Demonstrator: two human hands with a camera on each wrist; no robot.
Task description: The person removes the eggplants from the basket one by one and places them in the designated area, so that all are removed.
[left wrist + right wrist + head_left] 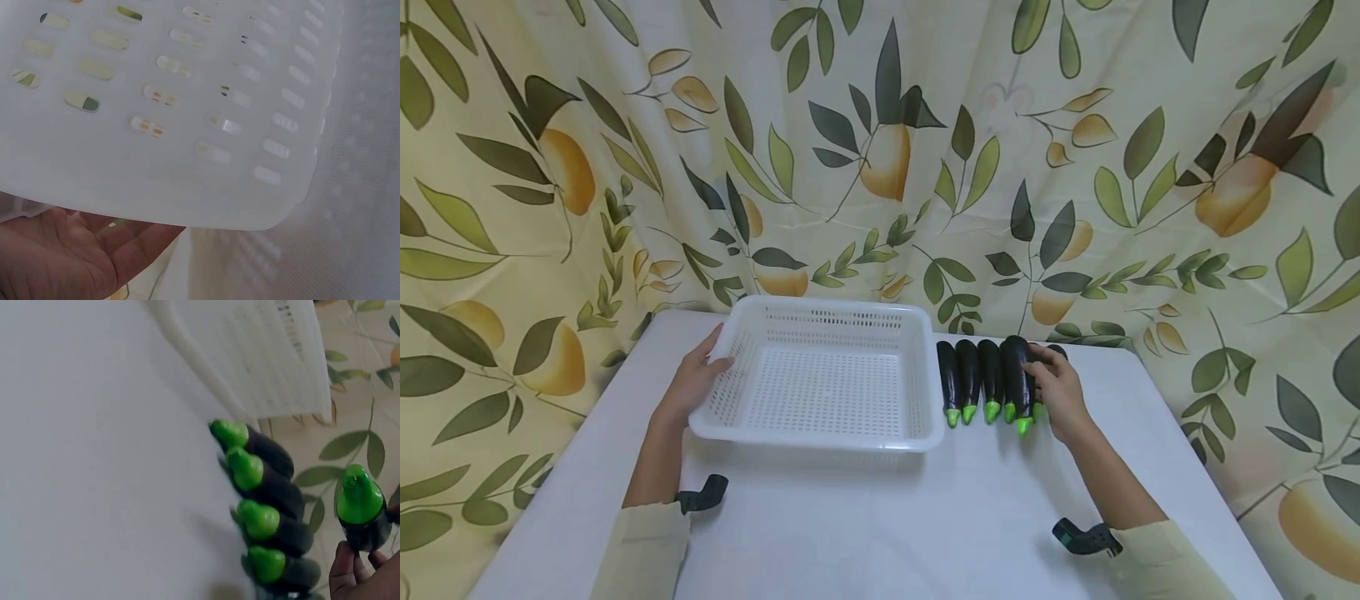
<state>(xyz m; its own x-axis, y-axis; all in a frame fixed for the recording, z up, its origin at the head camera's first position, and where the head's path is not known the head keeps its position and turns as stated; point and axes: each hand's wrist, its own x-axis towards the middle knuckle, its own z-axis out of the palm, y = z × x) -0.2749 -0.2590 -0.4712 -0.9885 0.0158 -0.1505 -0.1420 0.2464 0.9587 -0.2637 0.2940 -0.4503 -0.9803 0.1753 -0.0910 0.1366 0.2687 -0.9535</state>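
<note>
At the basket's left end, my left hand (687, 385) grips the rim, thumb inside and fingers outside. The white plastic basket (816, 442) has slotted walls and nothing inside. In the left wrist view the basket's wall (106, 156) covers part of that hand. My right hand (1062, 390) holds a dark purple eggplant (1017, 375) with a bright green stem end. This eggplant (362, 509) is raised above the others in the right wrist view. Several more eggplants (969, 375) lie side by side right of the basket, stems toward me; one is partly hidden by the right hand.
A white cloth covers the table (850, 533). Behind it hangs a curtain (970, 50) printed with leaves and yellow fruit. Each wrist wears a black camera mount, one on the left (703, 493) and one on the right (1084, 537).
</note>
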